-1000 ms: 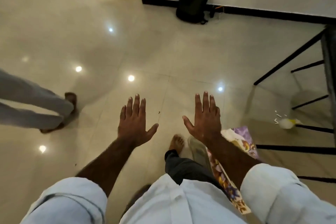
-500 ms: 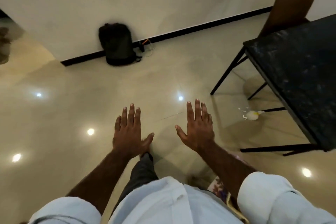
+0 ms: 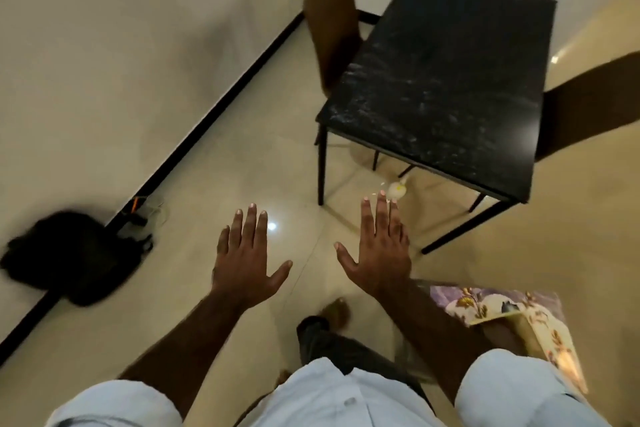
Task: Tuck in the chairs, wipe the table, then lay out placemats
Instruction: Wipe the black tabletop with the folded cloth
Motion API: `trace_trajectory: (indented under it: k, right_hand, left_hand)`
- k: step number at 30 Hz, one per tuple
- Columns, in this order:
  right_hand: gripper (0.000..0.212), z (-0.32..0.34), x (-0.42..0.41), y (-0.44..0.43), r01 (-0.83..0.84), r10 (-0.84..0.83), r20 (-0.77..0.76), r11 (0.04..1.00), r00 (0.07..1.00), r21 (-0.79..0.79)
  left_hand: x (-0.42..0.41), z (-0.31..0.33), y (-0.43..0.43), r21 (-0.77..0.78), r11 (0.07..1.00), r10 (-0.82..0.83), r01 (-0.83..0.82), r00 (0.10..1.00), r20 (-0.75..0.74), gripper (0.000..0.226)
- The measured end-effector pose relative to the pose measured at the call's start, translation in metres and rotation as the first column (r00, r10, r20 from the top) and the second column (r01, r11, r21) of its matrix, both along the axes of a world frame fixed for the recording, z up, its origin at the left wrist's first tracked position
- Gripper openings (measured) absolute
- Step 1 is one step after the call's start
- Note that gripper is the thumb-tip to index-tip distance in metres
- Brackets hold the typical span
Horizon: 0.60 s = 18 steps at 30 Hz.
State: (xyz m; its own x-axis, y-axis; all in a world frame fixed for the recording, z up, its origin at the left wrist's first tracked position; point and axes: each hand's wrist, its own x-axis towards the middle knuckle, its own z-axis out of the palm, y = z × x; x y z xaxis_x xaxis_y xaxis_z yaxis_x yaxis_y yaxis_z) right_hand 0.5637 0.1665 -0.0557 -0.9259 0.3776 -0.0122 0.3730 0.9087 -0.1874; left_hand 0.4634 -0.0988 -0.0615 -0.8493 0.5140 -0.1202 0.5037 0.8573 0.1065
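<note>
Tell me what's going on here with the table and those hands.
A person stands facing the black table, left hand and right hand both held out flat and open, gripping nothing. Floral placemats seem tucked under the right arm. A brown chair stands close against the table's left side, a second chair against its right. No placemat lies on the table yet.

Blurred black soft backpack (image 3: 69,263), brown padded chair (image 3: 595,104) cut off by the right edge, small white thing (image 3: 396,189) under the black stone-top table (image 3: 443,80) too small to tell
</note>
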Motion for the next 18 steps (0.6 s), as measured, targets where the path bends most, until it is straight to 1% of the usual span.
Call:
trace_trajectory:
  k: [1,4,6,9,13,18]
  right_hand:
    - [0.109,-0.002,-0.008,0.014,0.055,-0.055,-0.008,0.998,0.998,0.004]
    - [0.109,-0.002,-0.028,0.055,0.179,-0.179,0.000,0.984,0.984,-0.005]
    - [0.109,-0.003,-0.035,0.081,0.252,-0.252,-0.017,0.968,0.967,-0.009]
    - [0.110,-0.003,-0.043,0.116,0.343,-0.343,-0.022,0.939,0.939,0.002]
    - [0.112,0.000,-0.052,0.156,0.496,-0.496,-0.012,0.868,0.868,-0.014]
    - [0.113,-0.004,-0.054,0.202,0.656,-0.657,-0.017,0.754,0.754,-0.020]
  left_hand:
    - [-0.020,-0.002,0.019,-0.002,0.998,-0.059,0.059,0.998,-0.001,0.115]
    - [-0.068,0.000,0.079,0.000,0.986,-0.164,0.164,0.986,0.029,0.116]
    - [-0.091,0.000,0.119,0.006,0.974,-0.227,0.227,0.974,0.009,0.116]
    - [-0.118,0.003,0.177,0.023,0.943,-0.333,0.333,0.943,0.018,0.117]
    - [-0.147,0.001,0.250,0.024,0.866,-0.500,0.499,0.866,0.035,0.117]
    - [-0.180,-0.009,0.347,0.028,0.717,-0.697,0.696,0.717,0.021,0.118]
